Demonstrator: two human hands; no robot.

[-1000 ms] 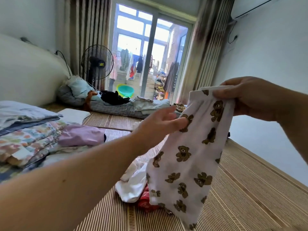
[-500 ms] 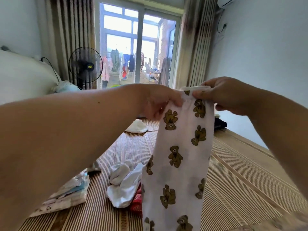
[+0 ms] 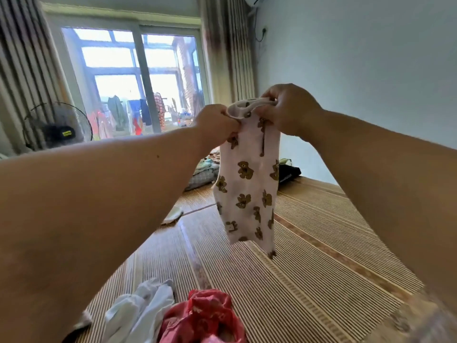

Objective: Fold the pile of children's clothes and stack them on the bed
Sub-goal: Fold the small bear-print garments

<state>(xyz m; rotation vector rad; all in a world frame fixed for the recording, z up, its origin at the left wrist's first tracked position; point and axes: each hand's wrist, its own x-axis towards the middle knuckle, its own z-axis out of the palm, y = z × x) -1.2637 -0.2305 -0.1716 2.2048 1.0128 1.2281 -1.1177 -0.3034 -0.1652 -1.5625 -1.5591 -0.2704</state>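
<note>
Hanging white bear-print trousers (image 3: 247, 184), pinched by both hands.

Two hands are up, the left hand (image 3: 217, 125) and the right hand (image 3: 289, 110), sharing one bear-print garment (image 3: 247, 189). Two loose garments lie on the bed (image 3: 321, 268) at 6 o'clock: one white garment (image 3: 141, 308), one red garment (image 3: 205, 315). One fan (image 3: 58, 129) stands at 9 o'clock, one dark bundle (image 3: 288, 172) at 3 o'clock.

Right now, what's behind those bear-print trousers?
Behind the bear-print trousers lie the woven mat, checked bedding at their left edge and a dark bundle at their right. Whatever sits directly behind the cloth is hidden.
</note>
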